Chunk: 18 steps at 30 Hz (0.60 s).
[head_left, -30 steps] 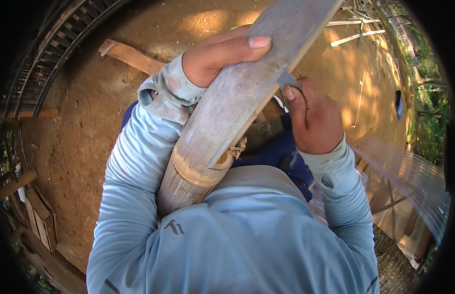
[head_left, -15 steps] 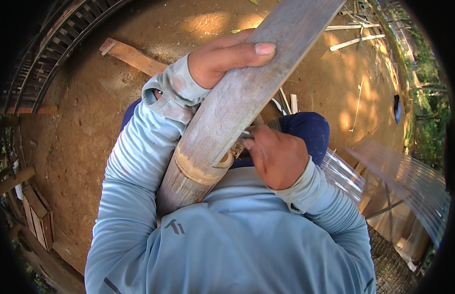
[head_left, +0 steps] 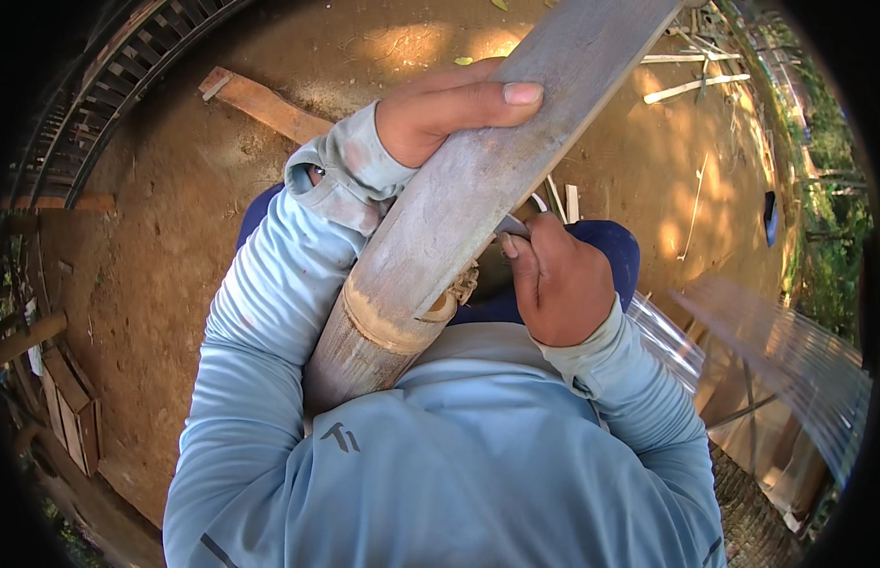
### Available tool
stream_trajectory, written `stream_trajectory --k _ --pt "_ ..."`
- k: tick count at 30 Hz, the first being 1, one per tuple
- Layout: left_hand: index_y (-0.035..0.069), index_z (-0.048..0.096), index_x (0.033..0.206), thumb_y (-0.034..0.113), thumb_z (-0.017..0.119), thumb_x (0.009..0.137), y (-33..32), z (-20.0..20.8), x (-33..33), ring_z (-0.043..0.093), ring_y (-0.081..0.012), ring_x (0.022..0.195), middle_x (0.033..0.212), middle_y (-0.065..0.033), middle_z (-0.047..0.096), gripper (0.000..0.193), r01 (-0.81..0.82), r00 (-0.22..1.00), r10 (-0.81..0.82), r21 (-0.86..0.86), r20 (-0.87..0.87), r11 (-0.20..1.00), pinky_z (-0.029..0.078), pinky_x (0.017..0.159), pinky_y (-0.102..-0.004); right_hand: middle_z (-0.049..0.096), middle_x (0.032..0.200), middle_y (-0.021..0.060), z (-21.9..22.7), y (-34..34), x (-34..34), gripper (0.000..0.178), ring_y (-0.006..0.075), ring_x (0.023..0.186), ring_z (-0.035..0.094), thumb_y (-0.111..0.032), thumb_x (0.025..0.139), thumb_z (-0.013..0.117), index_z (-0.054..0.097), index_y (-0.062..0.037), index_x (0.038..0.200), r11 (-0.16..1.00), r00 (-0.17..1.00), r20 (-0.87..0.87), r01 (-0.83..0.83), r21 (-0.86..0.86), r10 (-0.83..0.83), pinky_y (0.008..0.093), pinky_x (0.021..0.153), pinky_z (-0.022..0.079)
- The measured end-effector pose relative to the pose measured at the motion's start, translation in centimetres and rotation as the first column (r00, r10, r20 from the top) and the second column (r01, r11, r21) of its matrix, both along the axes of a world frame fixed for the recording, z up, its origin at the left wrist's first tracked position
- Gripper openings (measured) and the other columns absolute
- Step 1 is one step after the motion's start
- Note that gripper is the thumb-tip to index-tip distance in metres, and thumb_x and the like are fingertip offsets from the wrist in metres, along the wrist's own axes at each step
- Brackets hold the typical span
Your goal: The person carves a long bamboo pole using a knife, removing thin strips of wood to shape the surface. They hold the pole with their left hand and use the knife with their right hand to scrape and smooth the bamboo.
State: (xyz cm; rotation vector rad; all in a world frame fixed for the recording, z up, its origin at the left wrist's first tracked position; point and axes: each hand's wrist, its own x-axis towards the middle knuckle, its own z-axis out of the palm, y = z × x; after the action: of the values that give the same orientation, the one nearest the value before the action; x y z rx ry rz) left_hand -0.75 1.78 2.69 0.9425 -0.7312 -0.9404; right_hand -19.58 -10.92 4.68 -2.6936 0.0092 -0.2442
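Note:
A long, greyish split bamboo pole (head_left: 459,199) slants from my chest up to the far right, with a pale brown node ring near its lower end. My left hand (head_left: 440,115) is wrapped round its left side, the thumb lying on top and the other fingers mostly hidden. At the cut right edge, my right hand (head_left: 568,284) is closed on a knife, of which only a bit of grey blade (head_left: 513,226) shows. Curled shavings (head_left: 465,282) cling to the edge just above the node, beside the open hollow of the lower section.
Brown dirt ground lies all around. A wooden board (head_left: 269,106) rests at the far left, near a dark slatted frame (head_left: 127,71). Pale sticks (head_left: 695,87) lie at the far right. Clear corrugated sheets (head_left: 781,350) stand to my right, and a wooden box (head_left: 71,407) to my left.
My right hand has moved up and away along the bamboo's edge with the knife, leaving the shavings exposed. The pole and my left hand have shifted slightly right.

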Motion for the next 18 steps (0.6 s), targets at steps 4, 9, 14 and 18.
stream_trajectory --k 4,9,14,18 --pt "0.004 0.065 0.122 0.043 0.062 0.099 0.2 0.1 0.3 0.062 -0.0106 0.084 0.095 -0.0051 0.067 0.046 0.035 0.998 -0.036 -0.028 -0.051 0.999 0.047 0.073 -0.0273 0.063 0.076 0.0205 1.8 -0.8 1.5 0.014 0.0423 0.068 0.064 -0.016 0.094 0.064 0.056 -0.0047 0.098 0.998 0.998 -0.008 -0.057 -0.028 0.057 0.0471 0.058 0.051" --pt "0.003 0.062 0.126 0.044 0.062 0.098 -0.2 0.1 0.0 0.062 -0.0103 0.085 0.096 -0.0046 0.067 0.049 0.038 0.998 -0.038 -0.011 -0.043 0.999 0.047 0.074 -0.0271 0.065 0.080 0.0201 0.5 0.7 0.2 0.014 0.0409 0.071 0.066 -0.018 0.096 0.062 0.056 -0.0053 0.097 0.999 0.993 -0.114 0.012 0.045 -0.007 0.0468 0.059 0.052" --pt "0.003 0.062 0.127 0.044 0.063 0.098 0.1 -0.2 0.0 0.062 -0.0099 0.086 0.097 -0.0045 0.067 0.050 0.026 0.998 -0.028 -0.034 -0.060 0.999 0.047 0.074 -0.0271 0.064 0.073 0.0188 1.7 -0.4 1.8 0.017 0.0409 0.066 0.065 -0.019 0.094 0.065 0.054 -0.0062 0.093 1.000 1.000 -0.007 0.017 0.017 -0.017 0.0468 0.056 0.050" --pt "0.004 0.062 0.126 0.045 0.063 0.098 0.1 0.4 0.0 0.062 -0.0093 0.086 0.098 -0.0034 0.067 0.050 0.033 0.998 -0.032 0.005 -0.055 0.999 0.048 0.074 -0.0266 0.062 0.070 0.0175 -0.2 0.8 -0.2 0.016 0.0418 0.061 0.062 -0.021 0.097 0.061 0.054 -0.0061 0.094 1.000 1.000 -0.020 0.003 -0.016 -0.003 0.0482 0.052 0.048"
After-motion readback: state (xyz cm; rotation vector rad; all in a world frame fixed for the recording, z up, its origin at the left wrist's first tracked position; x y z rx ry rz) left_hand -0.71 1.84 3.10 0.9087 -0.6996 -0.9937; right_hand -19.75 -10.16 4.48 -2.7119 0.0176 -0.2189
